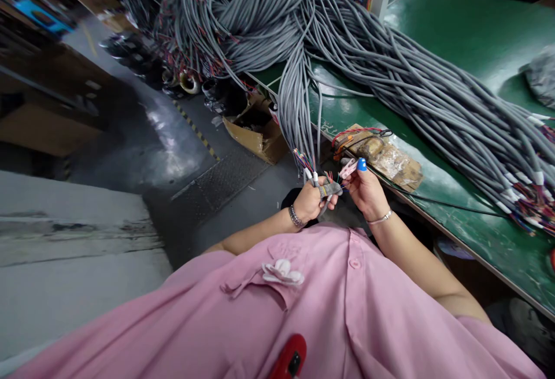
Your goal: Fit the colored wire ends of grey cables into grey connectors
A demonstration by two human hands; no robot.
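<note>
My left hand (309,201) is closed around the ends of several grey cables (299,110). White sleeves and thin coloured wires (305,159) fan out above its fingers. A grey covering with a yellowish band (330,189) wraps what looks like my left thumb. Close beside it, my right hand (367,193) is pinched at thin loose wires (342,185) coming from a cable end. A blue cap (361,164) and a pink patterned wrap (348,168) sit at its fingertips; the exact grip is too small to make out.
A large bundle of grey cables (390,61) lies across the green table (459,21). Near the table edge lies a taped cardboard piece (381,156) with red and black wires. An open carton (255,130) stands on the floor left of the table. A red object (289,359) hangs at my front.
</note>
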